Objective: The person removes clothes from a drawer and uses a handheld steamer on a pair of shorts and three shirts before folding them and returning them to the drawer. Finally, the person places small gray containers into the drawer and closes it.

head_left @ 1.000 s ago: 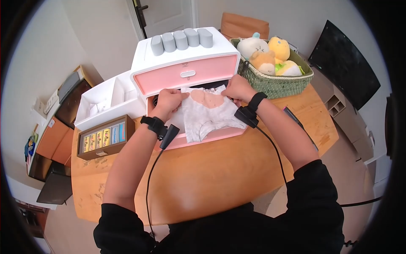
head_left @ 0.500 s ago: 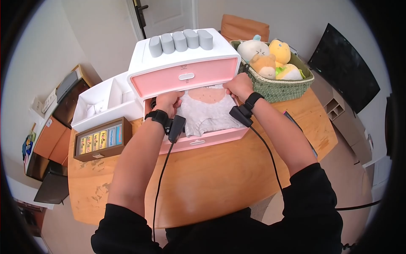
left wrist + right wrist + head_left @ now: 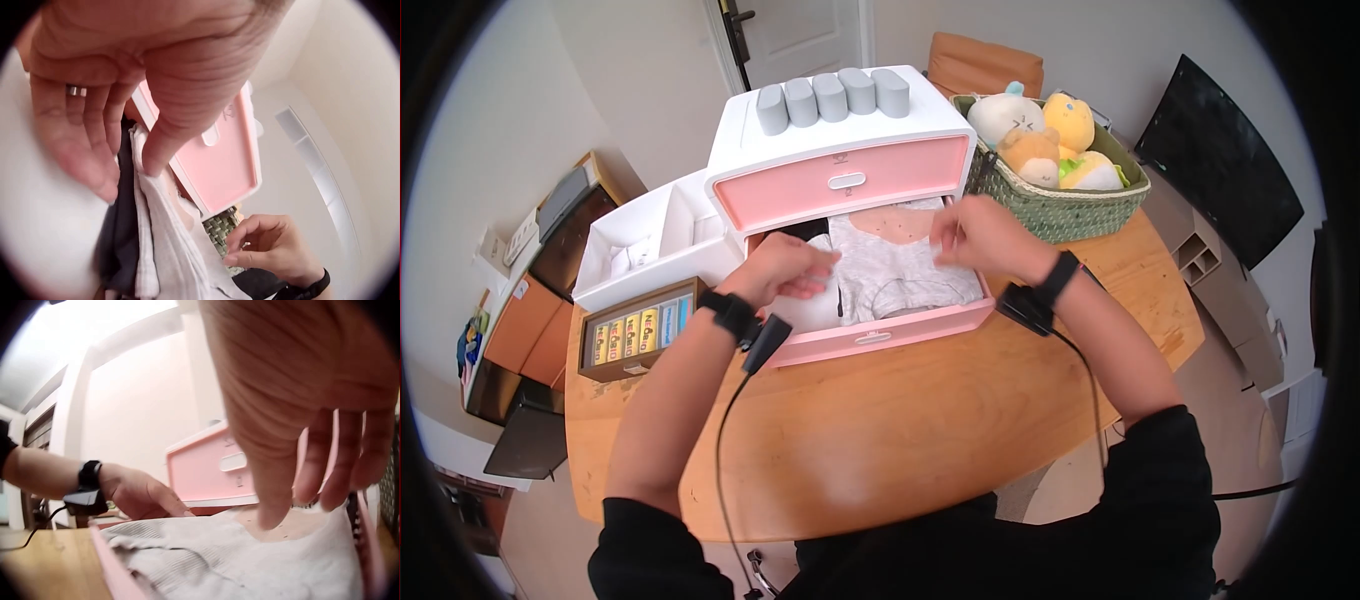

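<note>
A light grey garment (image 3: 890,265) with a pinkish neck area lies in the pulled-out lower pink drawer (image 3: 900,325). My left hand (image 3: 780,268) is over the drawer's left part, beside the garment. In the left wrist view my left hand (image 3: 125,87) has thumb and fingers apart, the thumb tip at the edge of the layered cloth (image 3: 169,231); dark cloth (image 3: 122,231) lies alongside. Over the garment's right side is my right hand (image 3: 990,238), fingers bent loosely. The right wrist view shows my right hand (image 3: 306,400) above the garment (image 3: 250,562), holding nothing.
The white cabinet (image 3: 740,125) carries several grey cylinders (image 3: 830,97) on top, its upper pink drawer (image 3: 900,172) closed. At left are a white divided box (image 3: 662,235) and a brown case (image 3: 605,370). A green basket (image 3: 1060,215) of plush toys is at right.
The garment, gripped at its upper corners earlier, has come down into the drawer. Both hands have let go and drawn back from the corners, the left one down and leftward.
</note>
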A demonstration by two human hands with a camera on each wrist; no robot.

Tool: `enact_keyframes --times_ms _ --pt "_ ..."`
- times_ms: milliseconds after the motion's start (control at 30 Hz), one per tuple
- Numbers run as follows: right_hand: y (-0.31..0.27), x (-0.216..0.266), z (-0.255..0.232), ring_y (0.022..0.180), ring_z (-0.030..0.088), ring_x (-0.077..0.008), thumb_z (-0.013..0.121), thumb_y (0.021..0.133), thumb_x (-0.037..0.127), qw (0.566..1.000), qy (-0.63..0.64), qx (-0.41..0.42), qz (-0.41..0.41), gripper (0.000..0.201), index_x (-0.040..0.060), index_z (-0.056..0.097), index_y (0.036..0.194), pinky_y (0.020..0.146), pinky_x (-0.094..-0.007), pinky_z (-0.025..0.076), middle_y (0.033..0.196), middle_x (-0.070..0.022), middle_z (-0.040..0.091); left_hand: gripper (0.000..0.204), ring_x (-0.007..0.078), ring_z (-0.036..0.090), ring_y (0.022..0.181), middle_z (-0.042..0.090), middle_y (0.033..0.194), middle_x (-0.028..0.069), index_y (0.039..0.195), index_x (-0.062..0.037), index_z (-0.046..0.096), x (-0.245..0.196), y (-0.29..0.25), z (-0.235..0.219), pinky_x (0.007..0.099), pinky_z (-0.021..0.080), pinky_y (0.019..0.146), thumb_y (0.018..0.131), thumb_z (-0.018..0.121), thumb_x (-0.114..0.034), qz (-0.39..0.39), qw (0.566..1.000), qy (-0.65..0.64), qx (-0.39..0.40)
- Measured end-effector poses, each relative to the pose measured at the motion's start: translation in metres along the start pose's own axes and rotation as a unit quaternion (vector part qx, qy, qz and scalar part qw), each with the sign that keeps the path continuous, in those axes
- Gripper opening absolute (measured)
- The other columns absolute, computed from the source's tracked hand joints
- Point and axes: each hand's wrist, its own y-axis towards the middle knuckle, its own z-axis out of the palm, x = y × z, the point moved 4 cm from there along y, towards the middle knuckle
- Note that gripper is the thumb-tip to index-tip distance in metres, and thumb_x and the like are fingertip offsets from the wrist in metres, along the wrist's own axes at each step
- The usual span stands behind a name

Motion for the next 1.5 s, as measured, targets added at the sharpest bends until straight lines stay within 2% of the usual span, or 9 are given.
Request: enact_keyframes --times_ms 133,467,567,667,767,867,1067,1267,1500 --pt "-0.019 -0.006 0.010 0.075 0.075 -0.0258 0.089 0.073 0.009 0.986 -0.031 0.159 -0.033 0.016 0.0051 0.080 0.086 0.070 -0.0365 0.057 0.080 -0.0105 0.076 0.031 0.0126 0.075 0.072 0.077 0.091 0.0039 0.098 -0.0067 0.073 0.009 -0.017 0.001 0.0221 0.057 0.058 0.086 0.090 -0.030 0.011 0.995 0.041 0.085" --pt "-0.018 0.004 0.006 0.099 0.070 -0.0311 0.094 0.067 0.017 0.962 -0.206 0.087 -0.156 0.034 0.0072 0.080 0.096 0.091 -0.0407 0.052 0.096 -0.0098 0.074 0.024 0.0137 0.073 0.061 0.075 0.072 0.0093 0.081 -0.0006 0.068 0.000 -0.017 0.028 0.0240 0.054 0.050 0.085 0.087 -0.014 0.095 0.976 0.198 -0.004" --pt "-0.016 -0.008 0.017 0.106 0.067 -0.0321 0.095 0.066 0.017 0.965 -0.192 0.155 -0.086 0.042 0.0057 0.078 0.103 0.095 -0.0407 0.050 0.109 -0.0119 0.072 0.028 0.0133 0.069 0.053 0.071 0.064 0.0082 0.076 0.0011 0.067 0.010 -0.005 0.033 0.0252 0.053 0.047 0.085 0.088 -0.015 0.145 0.976 0.164 0.010" --pt "-0.008 -0.005 0.011 0.116 0.064 -0.0313 0.097 0.063 0.022 0.964 -0.211 0.147 -0.071 0.061 0.0056 0.075 0.117 0.102 -0.0407 0.047 0.119 -0.0130 0.069 0.035 0.0205 0.076 0.075 0.078 0.093 0.0154 0.091 0.0027 0.067 0.004 -0.004 0.032 0.0312 0.060 0.065 0.082 0.091 -0.021 0.128 0.946 0.297 -0.003" --pt "0.000 -0.004 0.007 0.123 0.061 -0.0311 0.098 0.059 0.037 0.956 -0.239 0.060 -0.162 0.084 0.0066 0.068 0.132 0.105 -0.0412 0.045 0.132 -0.0146 0.063 0.061 0.0297 0.068 0.117 0.064 0.139 0.0207 0.124 0.0041 0.062 -0.027 -0.047 0.040 0.0418 0.056 0.096 0.081 0.091 -0.028 0.359 0.762 0.505 -0.187" --pt "0.009 -0.013 0.021 0.143 0.048 -0.0368 0.097 0.058 0.047 0.934 -0.274 0.221 -0.066 0.105 0.0063 0.058 0.146 0.119 -0.0438 0.037 0.156 -0.0233 0.048 0.088 0.0348 0.042 0.148 0.035 0.167 0.0188 0.153 -0.0004 0.043 -0.016 -0.022 0.042 0.0502 0.040 0.117 0.084 0.087 -0.036 0.427 0.708 0.561 -0.046" --pt "0.012 -0.025 0.029 0.148 0.042 -0.0380 0.095 0.060 0.051 0.926 -0.274 0.244 -0.091 0.116 0.0053 0.047 0.155 0.124 -0.0441 0.030 0.161 -0.0249 0.042 0.103 0.0354 0.019 0.162 0.018 0.175 0.0197 0.169 -0.0146 0.023 -0.011 0.005 0.034 0.0564 0.026 0.128 0.092 0.070 -0.064 0.307 0.746 0.588 0.060" --pt "0.009 -0.033 0.035 0.149 0.040 -0.0371 0.094 0.063 0.054 0.926 -0.287 0.218 -0.114 0.116 0.0062 0.045 0.156 0.124 -0.0467 0.029 0.161 -0.0217 0.041 0.120 0.0434 0.016 0.161 0.017 0.174 0.0244 0.169 -0.0189 0.024 -0.006 0.010 0.039 0.0584 0.026 0.126 0.077 0.078 -0.074 0.322 0.736 0.595 0.043" --pt "0.047 0.028 -0.037 0.090 0.073 -0.0265 0.082 0.087 0.038 0.994 -0.070 0.054 -0.072 0.040 0.0006 0.075 0.101 0.075 -0.0375 0.059 0.107 -0.0185 0.074 0.136 0.0508 0.014 0.159 0.015 0.171 0.0311 0.169 -0.0207 0.026 -0.017 0.014 0.033 0.0584 0.022 0.128 0.060 0.091 -0.069 0.318 0.760 0.566 0.033"
